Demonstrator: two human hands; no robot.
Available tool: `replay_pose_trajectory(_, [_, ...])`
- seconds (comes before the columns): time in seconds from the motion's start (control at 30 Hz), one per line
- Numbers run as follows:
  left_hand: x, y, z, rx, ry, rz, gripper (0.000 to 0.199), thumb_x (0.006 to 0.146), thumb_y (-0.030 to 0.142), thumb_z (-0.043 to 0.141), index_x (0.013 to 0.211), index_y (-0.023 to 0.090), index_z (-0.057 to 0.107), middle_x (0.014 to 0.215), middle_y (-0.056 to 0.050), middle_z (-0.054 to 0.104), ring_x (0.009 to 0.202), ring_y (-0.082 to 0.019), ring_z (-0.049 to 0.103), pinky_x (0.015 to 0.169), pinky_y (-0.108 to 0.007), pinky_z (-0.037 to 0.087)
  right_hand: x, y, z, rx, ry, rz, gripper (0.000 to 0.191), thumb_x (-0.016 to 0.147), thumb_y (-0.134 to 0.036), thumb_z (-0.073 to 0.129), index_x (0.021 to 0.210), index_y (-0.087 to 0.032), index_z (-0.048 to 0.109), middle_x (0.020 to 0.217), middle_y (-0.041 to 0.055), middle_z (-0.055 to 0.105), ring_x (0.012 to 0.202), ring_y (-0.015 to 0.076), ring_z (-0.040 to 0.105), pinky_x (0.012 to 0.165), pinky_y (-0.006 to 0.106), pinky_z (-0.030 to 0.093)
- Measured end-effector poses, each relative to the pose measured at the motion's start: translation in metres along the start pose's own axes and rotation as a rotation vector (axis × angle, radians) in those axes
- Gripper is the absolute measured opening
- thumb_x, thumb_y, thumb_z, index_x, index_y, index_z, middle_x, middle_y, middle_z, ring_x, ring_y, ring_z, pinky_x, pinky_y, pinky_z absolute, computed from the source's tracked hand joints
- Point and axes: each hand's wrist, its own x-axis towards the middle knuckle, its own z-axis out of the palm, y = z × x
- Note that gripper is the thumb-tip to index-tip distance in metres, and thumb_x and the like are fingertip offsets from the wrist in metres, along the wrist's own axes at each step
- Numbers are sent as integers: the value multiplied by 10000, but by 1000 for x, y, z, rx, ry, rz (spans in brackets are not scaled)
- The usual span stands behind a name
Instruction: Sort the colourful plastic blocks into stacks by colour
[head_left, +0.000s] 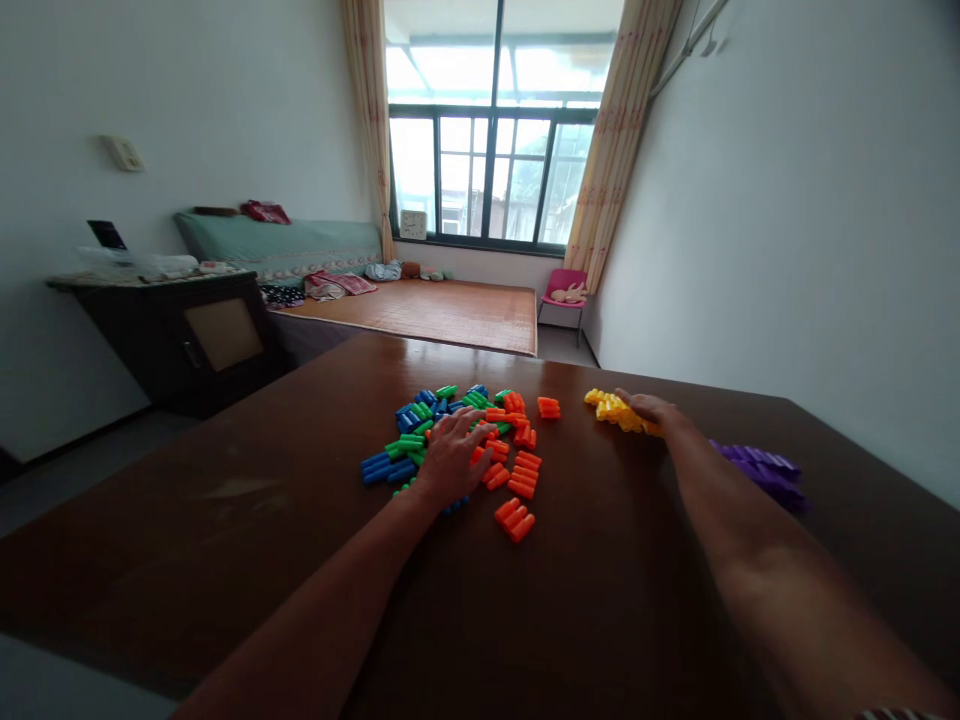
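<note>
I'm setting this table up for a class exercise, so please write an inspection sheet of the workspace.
Surface: glossy dark-brown table, some reflections.
Job's things: small ribbed plastic pieces; blue, green and orange crowded together, yellow and purple in separate groups on the right.
Clutter: crumpled clear plastic on a dark cabinet.
Grippers: bare hands; left hand at the mixed pieces, grip unclear; right hand at the yellow ones.
Cables: nothing seen on the table.
Surroundings: window, pink chair, bed.
</note>
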Motion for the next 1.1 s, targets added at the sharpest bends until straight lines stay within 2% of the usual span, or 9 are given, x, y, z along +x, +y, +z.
replay_pose_trajectory(0.1, [-3, 20, -3, -90, -110, 194, 360, 917, 390, 494, 1251, 305, 598, 1412, -31, 504, 1349, -261, 373, 1135, -455, 246, -18, -21, 7, -40, -183, -79, 594, 848, -701, 399, 1110, -261, 699, 1199, 109, 659, 1188, 325, 542, 1056, 520, 297])
replay_pose_trajectory(0.23, [-10, 45, -1, -184, -290, 407, 432, 886, 535, 527, 1267, 338, 583, 1412, -17, 511, 1365, -254, 363, 1145, -445, 222, -53, -48, 19, -27, -170, -212, 560, 816, -701, 458, 1114, -293, 698, 1202, 72, 662, 1176, 324, 545, 1026, 507, 347])
replay_pose_trajectory(0.33, [-12, 48, 1, -197, -330, 449, 425, 862, 520, 574, 1238, 324, 603, 1370, -26, 548, 1342, -250, 396, 1141, -436, 238, -87, -68, 32, 11, -124, -245, 536, 820, -689, 455, 1144, -324, 679, 1251, 59, 635, 1208, 336, 512, 1001, 538, 362])
replay_pose_trajectory(0.4, [-12, 42, 2, -190, -318, 435, 371, 863, 463, 591, 1205, 322, 621, 1356, -25, 557, 1320, -243, 420, 1139, -434, 245, -110, -84, 40, 55, -82, -256, 506, 839, -657, 446, 1159, -333, 666, 1259, 58, 629, 1220, 338, 498, 988, 542, 372])
replay_pose_trajectory(0.6, [-13, 17, -2, -118, -266, 304, 400, 811, 445, 652, 1191, 323, 624, 1353, -35, 542, 1310, -292, 403, 1108, -511, 270, -155, -142, 59, 338, -25, -458, 385, 892, -488, 457, 1138, -277, 666, 1189, 46, 658, 1110, 235, 577, 999, 382, 411])
replay_pose_trajectory(0.77, [-11, 1, -7, -25, -142, 56, 226, 845, 290, 578, 1051, 286, 671, 1290, -53, 559, 1259, -302, 433, 1083, -555, 280, -172, -198, 59, 729, -191, -563, 433, 905, -538, 407, 1134, -273, 661, 1084, 17, 693, 1053, 212, 601, 957, 360, 448])
replay_pose_trajectory(0.93, [-6, -14, -11, 48, 38, -255, 254, 848, 178, 495, 1047, 245, 637, 1319, -83, 528, 1270, -298, 410, 1049, -554, 329, -157, -228, 47, 1033, -415, -642, 585, 886, -665, 338, 1263, -290, 581, 1313, 25, 589, 1135, 212, 565, 882, 345, 485])
replay_pose_trajectory(1.0, [-4, -16, -13, 57, 90, -310, 290, 837, 145, 487, 1085, 234, 609, 1350, -91, 506, 1296, -299, 386, 1060, -563, 312, -130, -221, 41, 932, -314, -599, 602, 916, -641, 270, 1293, -271, 559, 1380, 45, 536, 1176, 212, 540, 900, 343, 471])
replay_pose_trajectory(1.1, [-3, -10, -14, 42, 115, -244, 321, 872, 170, 465, 1165, 243, 575, 1388, -79, 483, 1342, -287, 342, 1101, -555, 260, -79, -188, 33, 438, -37, -434, 565, 968, -513, 189, 1302, -241, 556, 1332, 80, 574, 1208, 209, 514, 997, 350, 396])
